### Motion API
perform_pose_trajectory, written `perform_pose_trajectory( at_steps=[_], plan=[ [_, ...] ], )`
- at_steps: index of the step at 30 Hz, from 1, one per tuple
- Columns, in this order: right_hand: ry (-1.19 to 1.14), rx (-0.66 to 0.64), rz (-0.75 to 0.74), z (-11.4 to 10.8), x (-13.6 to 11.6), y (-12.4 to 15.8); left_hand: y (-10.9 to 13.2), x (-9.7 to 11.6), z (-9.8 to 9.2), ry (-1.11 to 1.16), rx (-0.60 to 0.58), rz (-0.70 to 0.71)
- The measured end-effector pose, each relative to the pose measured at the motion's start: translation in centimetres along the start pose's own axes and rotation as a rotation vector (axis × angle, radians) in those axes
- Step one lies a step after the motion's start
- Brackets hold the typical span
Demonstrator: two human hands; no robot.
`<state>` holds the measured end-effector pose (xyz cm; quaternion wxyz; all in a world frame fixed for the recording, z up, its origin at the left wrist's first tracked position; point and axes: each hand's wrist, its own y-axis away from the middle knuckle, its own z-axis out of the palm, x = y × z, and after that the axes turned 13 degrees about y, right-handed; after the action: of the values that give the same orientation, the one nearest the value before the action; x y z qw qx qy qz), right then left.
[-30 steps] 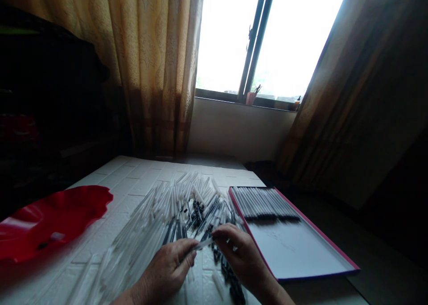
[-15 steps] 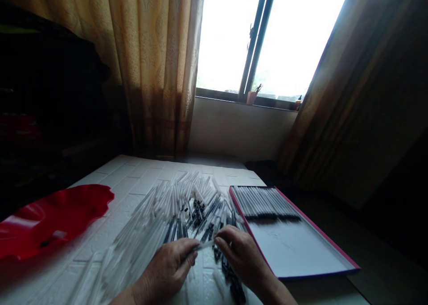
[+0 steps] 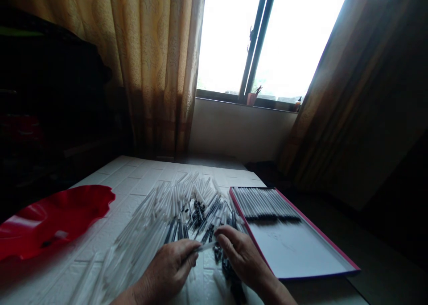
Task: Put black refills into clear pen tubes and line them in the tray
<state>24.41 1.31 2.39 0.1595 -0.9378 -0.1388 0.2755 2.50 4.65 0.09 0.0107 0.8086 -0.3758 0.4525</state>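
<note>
Between my two hands, above the front of the table, a slim translucent tube [image 3: 206, 246] is stretched almost level. My left hand [image 3: 172, 265] pinches its left end between thumb and fingers. At the other end, my right hand [image 3: 239, 256] has its thumb and forefinger closed on the tube. Behind and left of my hands lies a large pile of clear tubes [image 3: 143, 231]. Black small parts [image 3: 198, 211] and dark slim pieces are heaped in the middle, and more black parts lie partly hidden beneath my right hand.
A shallow box [image 3: 297, 256] with a pink edge stands at the right, a row of black-ended tubes [image 3: 264, 200] across its far half. A red scalloped tray [image 3: 67, 216] is at the left. Curtains and a window are behind the white table [image 3: 123, 171].
My right hand has shifted very slightly to the right along the tube, showing a little more of it. My left hand is nearly where it was.
</note>
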Motion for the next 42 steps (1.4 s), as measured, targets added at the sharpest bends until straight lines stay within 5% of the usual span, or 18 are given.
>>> perform_pose_trajectory(
  at_steps=[5,18,32,42],
  plan=[
    [-0.211,-0.046,0.024,-0.3,-0.3,0.1,-0.1,-0.2,-0.2,0.001,0.016,-0.005],
    [0.104,0.004,-0.016,0.6,0.2,0.2,0.1,0.1,0.3,-0.014,-0.011,-0.005],
    [-0.13,-0.035,0.009,-0.1,-0.2,0.2,-0.2,0.1,-0.2,0.01,-0.009,-0.052],
    [-0.031,-0.036,0.025,0.5,0.2,0.0,0.1,0.0,0.3,-0.001,-0.011,-0.023]
  ],
)
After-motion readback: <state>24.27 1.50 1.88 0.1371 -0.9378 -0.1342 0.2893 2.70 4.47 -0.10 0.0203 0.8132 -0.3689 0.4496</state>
